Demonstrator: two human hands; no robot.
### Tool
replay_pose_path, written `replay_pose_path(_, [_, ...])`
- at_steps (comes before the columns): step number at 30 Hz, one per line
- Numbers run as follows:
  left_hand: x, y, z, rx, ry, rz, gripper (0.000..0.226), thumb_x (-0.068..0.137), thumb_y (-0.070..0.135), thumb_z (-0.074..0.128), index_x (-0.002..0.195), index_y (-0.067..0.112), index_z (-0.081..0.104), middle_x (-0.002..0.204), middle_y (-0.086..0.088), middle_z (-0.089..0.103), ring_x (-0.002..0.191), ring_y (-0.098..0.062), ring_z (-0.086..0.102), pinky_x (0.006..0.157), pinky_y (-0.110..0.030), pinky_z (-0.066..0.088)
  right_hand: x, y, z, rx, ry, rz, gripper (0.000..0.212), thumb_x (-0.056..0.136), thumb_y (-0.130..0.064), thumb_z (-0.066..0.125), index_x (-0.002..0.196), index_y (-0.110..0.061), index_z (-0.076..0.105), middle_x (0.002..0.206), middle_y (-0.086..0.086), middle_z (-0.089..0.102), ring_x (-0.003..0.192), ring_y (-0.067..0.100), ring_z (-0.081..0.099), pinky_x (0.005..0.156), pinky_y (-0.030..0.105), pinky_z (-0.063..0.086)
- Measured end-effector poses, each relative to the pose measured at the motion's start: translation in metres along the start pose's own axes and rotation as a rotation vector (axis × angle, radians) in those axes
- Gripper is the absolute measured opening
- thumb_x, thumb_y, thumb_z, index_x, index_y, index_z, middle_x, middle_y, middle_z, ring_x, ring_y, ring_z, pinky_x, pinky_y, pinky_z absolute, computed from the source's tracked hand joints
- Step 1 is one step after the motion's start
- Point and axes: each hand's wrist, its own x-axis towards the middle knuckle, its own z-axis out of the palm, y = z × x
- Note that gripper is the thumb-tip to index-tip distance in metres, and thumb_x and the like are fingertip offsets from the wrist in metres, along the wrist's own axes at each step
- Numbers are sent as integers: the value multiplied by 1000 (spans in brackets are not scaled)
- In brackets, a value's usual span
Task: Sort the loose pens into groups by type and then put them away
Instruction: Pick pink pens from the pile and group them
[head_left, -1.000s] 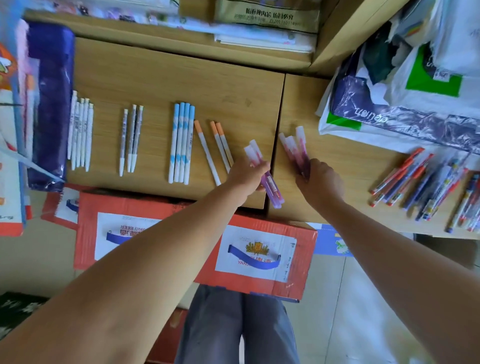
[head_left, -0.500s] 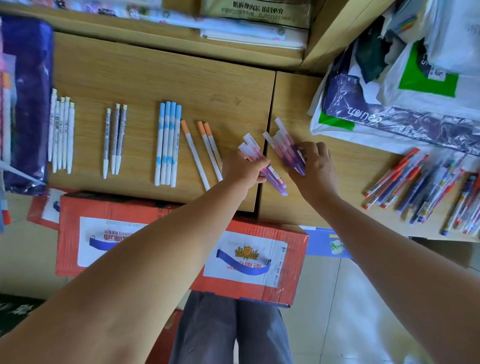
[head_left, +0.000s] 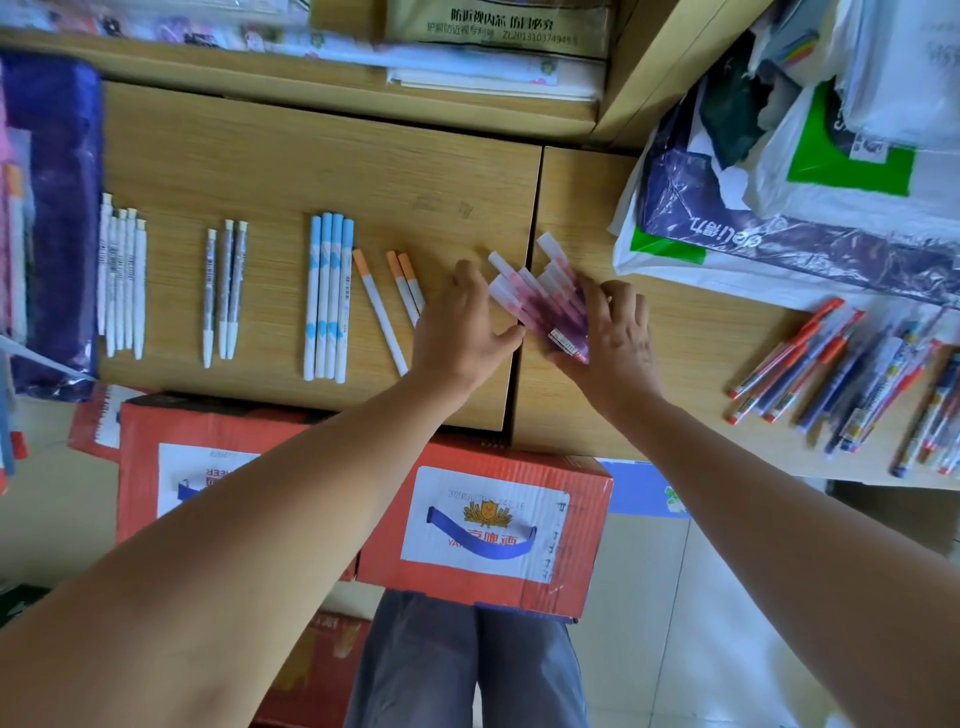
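We see a stationery shop: pens (head_left: 327, 296) in rows at ten o'clock, Deli bags (head_left: 779, 244) at two, cartons (head_left: 483, 519) at six.

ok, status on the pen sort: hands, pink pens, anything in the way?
Left hand open, pressing translucent pink-and-purple plastic pens; right hand grips them. Bundle fanned over the desk seam, not squared. Two orange-capped white pens close beside left hand.

Bare left forearm (head_left: 260, 545) and right forearm (head_left: 779, 493), plain slate-grey trousers (head_left: 415, 670).
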Motion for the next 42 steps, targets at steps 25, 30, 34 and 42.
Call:
replay_pose_path(25, [57, -19, -20, 558, -110, 439, 79, 89, 28, 63, 152, 18, 17, 161, -8, 9, 149, -28, 5, 119, -50, 11, 52, -24, 2, -272, 108, -236, 65, 74, -26, 78, 130, -4, 54, 120, 14, 59, 101, 35, 57, 88, 45, 47])
replay_pose_path(30, [73, -28, -31, 549, -102, 381, 80, 90, 30, 61, 153, 24, 12, 162, -6, 7, 149, -28, 5, 118, -52, 14, 73, -32, 3, -214, 120, -247, 63, 77, -24, 75, 132, -3, 52, 128, 13, 57, 106, 37, 55, 88, 48, 47])
replay_pose_path(34, [91, -38, -45, 549, -88, 395, 79, 90, 30, 61, 153, 24, 13, 161, -6, 8, 148, -28, 7, 117, -48, 16, 92, -44, 5, -165, 128, -251, 63, 78, -20, 74, 134, -3, 51, 131, 11, 56, 111, 35, 54, 90, 47, 47])
replay_pose_path(42, [126, -88, -88, 505, -33, 443, 71, 87, 28, 66, 148, 20, 32, 157, -7, 26, 144, -30, 23, 113, -45, 26, 132, -97, 17, -49, 190, -267, 52, 79, -9, 69, 130, -5, 56, 130, 11, 60, 112, 34, 55, 91, 43, 48])
